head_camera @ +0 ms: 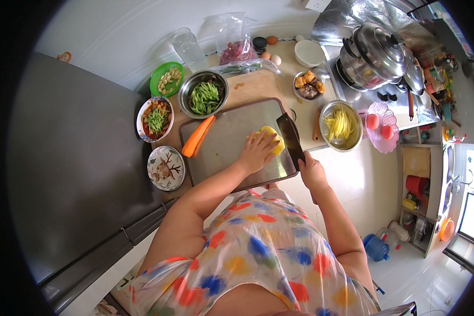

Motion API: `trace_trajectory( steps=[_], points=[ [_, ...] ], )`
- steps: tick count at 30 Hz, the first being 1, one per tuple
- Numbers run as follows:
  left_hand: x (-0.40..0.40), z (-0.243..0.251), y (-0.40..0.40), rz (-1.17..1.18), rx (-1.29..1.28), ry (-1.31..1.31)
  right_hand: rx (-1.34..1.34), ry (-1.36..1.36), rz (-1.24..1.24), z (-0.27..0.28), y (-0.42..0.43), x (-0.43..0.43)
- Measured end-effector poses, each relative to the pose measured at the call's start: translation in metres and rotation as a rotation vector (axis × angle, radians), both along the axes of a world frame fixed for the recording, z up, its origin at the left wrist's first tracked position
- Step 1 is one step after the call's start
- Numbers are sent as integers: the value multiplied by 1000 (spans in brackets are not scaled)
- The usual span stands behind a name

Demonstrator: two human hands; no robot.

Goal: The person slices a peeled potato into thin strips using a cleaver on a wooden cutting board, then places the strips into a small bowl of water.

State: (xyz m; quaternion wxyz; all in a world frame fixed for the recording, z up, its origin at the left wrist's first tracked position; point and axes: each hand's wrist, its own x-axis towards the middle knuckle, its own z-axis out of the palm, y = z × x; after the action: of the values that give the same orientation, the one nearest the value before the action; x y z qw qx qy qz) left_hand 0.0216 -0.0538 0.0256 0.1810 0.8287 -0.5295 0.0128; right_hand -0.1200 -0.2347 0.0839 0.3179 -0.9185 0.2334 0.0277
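Note:
My left hand (257, 152) lies over yellow potato pieces (277, 147), its fingers spread across them and pressing them to the cutting board (237, 118). In my right hand (313, 172) is the handle of a cleaver (288, 134). Its dark blade stands along the right side of the board, just right of the potato. Two peeled carrots (197, 136) appear to lie side by side at the board's left edge. My left hand partly covers the potato, so its cut faces cannot all be seen.
Behind the board are a steel bowl of cucumber shreds (205, 97) and a green basket of garlic (170, 79). Right of it stands a steel bowl of potato strips (339, 125). A steamer pot (373, 57) sits on the stove. Patterned plates (166, 168) stand at left.

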Motion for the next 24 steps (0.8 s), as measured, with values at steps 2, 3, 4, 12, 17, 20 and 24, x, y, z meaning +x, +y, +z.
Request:
trace_trajectory(
  steps=[2,3,4,12,17,20,24],
  points=[
    [6,0,-4,30,-49,53,-90,-6,71,12,3,13],
    [7,0,-6,53,-96,106,-78,73,92,18,4,19],
    [8,-1,-8,57,-98,108,-66,152,113,21,5,25],
    [10,-5,-13,119,-148,102,-147,284,248,28,7,52],
    [10,-6,-12,130,-142,107,-147,344,239,17,15,55],
    [10,-8,-12,131,-153,89,-131,257,215,12,16,52],
    [11,-11,-11,108,-200,36,-86,315,167,7,4,51]
  ],
)
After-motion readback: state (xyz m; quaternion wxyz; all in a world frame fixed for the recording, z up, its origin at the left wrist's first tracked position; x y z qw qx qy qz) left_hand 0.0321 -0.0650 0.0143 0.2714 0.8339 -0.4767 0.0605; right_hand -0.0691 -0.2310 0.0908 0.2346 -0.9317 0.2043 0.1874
